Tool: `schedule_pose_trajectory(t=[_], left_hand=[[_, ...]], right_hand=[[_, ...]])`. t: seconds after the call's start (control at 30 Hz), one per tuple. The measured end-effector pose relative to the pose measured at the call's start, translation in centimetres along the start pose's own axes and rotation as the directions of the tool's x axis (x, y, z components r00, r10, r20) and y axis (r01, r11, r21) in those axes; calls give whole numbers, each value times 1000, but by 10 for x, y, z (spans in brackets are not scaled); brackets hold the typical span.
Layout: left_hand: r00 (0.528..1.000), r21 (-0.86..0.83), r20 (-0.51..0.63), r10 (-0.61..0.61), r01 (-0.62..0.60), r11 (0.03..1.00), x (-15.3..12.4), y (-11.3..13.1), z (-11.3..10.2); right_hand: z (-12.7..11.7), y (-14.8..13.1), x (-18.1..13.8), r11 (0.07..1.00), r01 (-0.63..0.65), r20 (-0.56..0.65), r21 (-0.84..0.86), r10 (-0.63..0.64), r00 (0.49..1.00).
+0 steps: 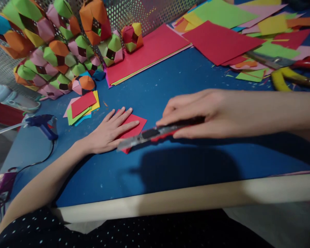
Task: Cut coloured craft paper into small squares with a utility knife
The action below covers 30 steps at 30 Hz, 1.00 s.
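My left hand (111,134) lies flat, fingers spread, on a small piece of red paper (138,124) and presses it to the blue tabletop. Part of that paper is covered by the hand. My right hand (191,112) grips a red and black utility knife (150,134) with its blade out. The blade, slightly blurred, points left and passes over the lower part of the red paper, close to my left fingers. Whether the blade touches the paper I cannot tell. Up and to the left of my left hand sits a small stack of coloured paper squares (84,105).
Folded paper modules (58,55) are piled against a perforated metal panel (155,13). Large red sheets (155,51) lie at the back. Paper scraps (274,27) and scissors (281,63) are at right. A blue glue gun (43,124) with a cord stands at left.
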<state>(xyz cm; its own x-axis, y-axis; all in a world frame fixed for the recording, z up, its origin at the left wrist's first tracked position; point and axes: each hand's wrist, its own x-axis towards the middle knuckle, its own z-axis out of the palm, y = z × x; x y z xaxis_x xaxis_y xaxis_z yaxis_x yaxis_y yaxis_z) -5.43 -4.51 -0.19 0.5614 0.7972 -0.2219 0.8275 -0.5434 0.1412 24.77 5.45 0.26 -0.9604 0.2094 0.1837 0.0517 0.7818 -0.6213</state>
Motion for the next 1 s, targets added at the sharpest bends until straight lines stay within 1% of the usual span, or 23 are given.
schedule_pose_trajectory(t=[0.03, 0.07, 0.13, 0.17, 0.23, 0.33, 0.4, 0.5, 0.6, 0.7, 0.77, 0.87, 0.97, 1.0], left_hand=[[1000, -37, -28, -15, 14, 999, 0, 0, -1], [997, -79, -63, -35, 30, 996, -1, 0, -2], [986, -163, -138, -95, 72, 984, -2, -1, -4], [976, -197, -173, -132, 97, 976, -3, -1, -6], [953, -245, -224, -204, 147, 958, -4, 0, -9], [911, -330, -286, -299, 199, 923, -7, 1, -15], [875, -431, -305, -377, 226, 874, -8, 0, -18], [821, -579, -274, -500, 275, 768, -8, -3, -21], [785, -658, -245, -569, 297, 692, -8, -12, -22], [780, -676, -224, -584, 307, 669, -8, -20, -21], [787, -663, -207, -581, 325, 675, -8, -22, -20], [790, -637, -205, -578, 341, 691, -8, -22, -19], [785, -671, -193, -589, 332, 663, -7, -22, -17], [786, -692, -188, -590, 320, 647, -7, -22, -16]], right_hand=[[-4, 3, 0, 998, -44, -84, -40, 40, 996], [-8, 7, 1, 990, -105, -175, -92, 88, 981], [-13, 16, 2, 944, -263, -334, -201, 186, 924], [-15, 21, 2, 906, -342, -388, -248, 231, 892], [-17, 31, 4, 831, -460, -444, -312, 300, 844], [-17, 44, 4, 778, -527, -452, -342, 356, 818], [-15, 53, 4, 776, -529, -446, -343, 362, 819], [-11, 66, 2, 793, -490, -435, -362, 321, 841], [-9, 73, 0, 794, -468, -426, -388, 296, 855], [-9, 71, 0, 787, -464, -459, -406, 264, 848], [-8, 67, 1, 797, -444, -506, -409, 207, 837], [-5, 62, 5, 825, -388, -549, -411, 117, 828], [7, 55, 13, 854, -306, -580, -421, 5, 815], [13, 53, 17, 863, -272, -570, -426, -23, 821]])
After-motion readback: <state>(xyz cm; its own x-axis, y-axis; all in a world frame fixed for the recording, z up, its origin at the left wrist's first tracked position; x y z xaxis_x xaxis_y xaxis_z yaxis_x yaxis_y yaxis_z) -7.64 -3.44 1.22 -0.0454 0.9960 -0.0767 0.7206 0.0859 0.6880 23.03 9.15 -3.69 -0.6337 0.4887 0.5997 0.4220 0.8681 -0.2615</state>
